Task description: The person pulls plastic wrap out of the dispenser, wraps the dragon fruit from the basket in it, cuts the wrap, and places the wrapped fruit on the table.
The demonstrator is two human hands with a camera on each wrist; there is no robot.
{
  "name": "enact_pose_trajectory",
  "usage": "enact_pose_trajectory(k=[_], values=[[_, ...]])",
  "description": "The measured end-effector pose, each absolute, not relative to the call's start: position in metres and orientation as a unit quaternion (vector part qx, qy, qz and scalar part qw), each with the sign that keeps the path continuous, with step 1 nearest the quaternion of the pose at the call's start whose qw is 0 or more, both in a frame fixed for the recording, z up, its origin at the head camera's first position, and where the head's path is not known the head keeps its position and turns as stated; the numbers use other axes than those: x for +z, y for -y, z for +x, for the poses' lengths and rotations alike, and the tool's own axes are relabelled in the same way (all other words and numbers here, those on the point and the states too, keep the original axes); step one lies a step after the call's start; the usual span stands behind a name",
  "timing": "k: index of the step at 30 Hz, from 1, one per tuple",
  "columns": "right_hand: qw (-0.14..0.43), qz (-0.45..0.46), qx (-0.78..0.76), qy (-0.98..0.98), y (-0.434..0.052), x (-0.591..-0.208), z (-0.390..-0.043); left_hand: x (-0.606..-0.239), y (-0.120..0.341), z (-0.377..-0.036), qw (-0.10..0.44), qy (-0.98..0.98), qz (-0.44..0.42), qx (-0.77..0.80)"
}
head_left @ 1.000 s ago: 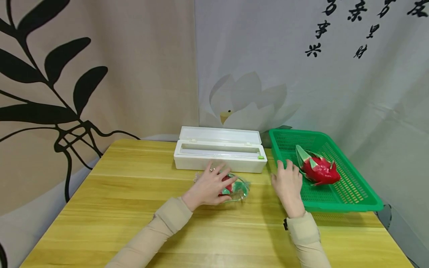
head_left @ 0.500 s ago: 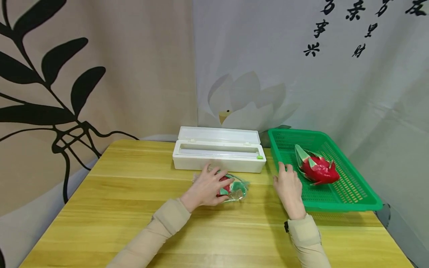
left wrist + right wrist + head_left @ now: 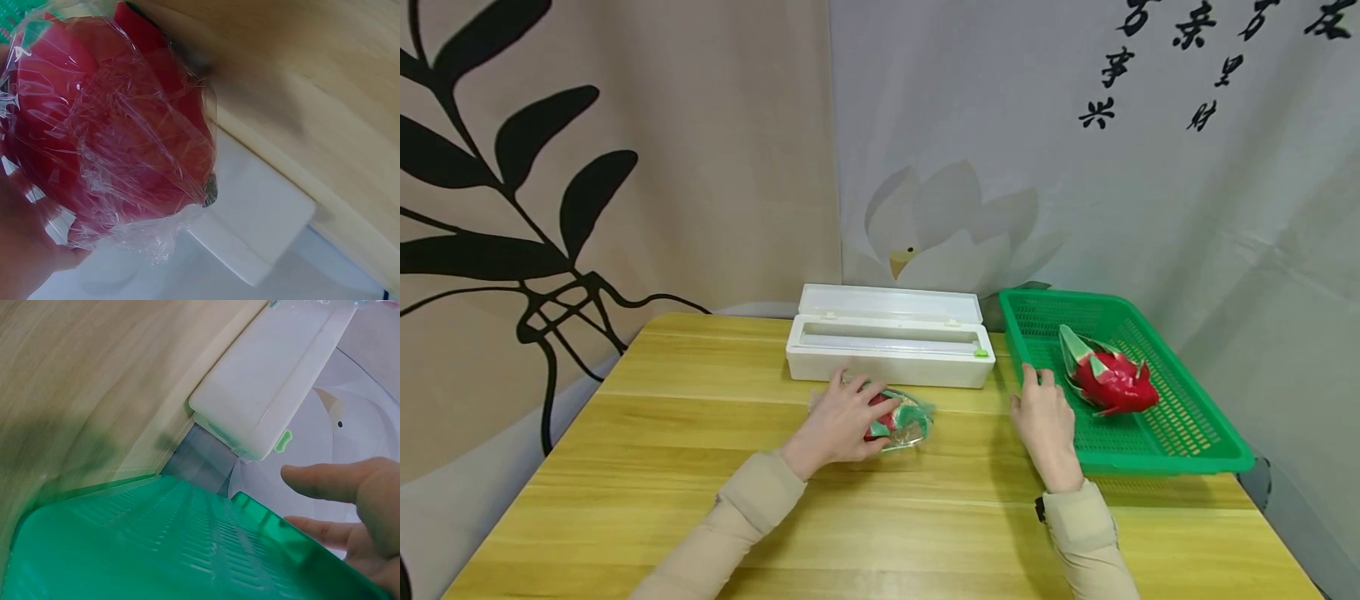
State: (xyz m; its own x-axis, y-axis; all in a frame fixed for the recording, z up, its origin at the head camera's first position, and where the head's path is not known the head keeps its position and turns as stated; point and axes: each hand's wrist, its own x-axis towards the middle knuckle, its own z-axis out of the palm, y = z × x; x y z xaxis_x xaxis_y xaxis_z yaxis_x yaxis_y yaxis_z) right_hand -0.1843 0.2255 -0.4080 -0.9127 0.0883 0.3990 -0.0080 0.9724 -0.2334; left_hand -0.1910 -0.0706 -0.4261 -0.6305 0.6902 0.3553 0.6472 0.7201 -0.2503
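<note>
A red dragon fruit wrapped in clear film lies on the wooden table, just in front of the white film dispenser box. My left hand lies over the fruit's left side with fingers curved round it. The left wrist view shows the wrapped fruit close up against my palm. My right hand rests flat on the table, straight fingers touching the left rim of the green basket. An unwrapped dragon fruit lies inside that basket.
The dispenser box stands with its lid open at the back of the table, next to the basket. Fabric backdrops hang right behind both. Bare tabletop stretches to the left and towards the front edge.
My left hand has slid the wrapped fruit a little to the left along the table. The right hand has stayed by the basket rim.
</note>
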Motion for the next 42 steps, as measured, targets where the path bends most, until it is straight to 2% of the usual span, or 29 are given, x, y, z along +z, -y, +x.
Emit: enact_pose_trajectory(k=[16,33,42], values=[[0.190,-0.029,0.122,0.974,-0.225,-0.407,-0.185,-0.428,0.127,-0.188,0.232,0.914,-0.333,0.019],[0.185,-0.030,0.119,0.975,-0.226,-0.407,-0.185,-0.424,0.203,-0.185,0.195,0.951,-0.240,0.020],[0.181,-0.033,0.121,0.976,-0.226,-0.406,-0.185,-0.422,0.237,-0.185,0.178,0.959,-0.221,0.008]])
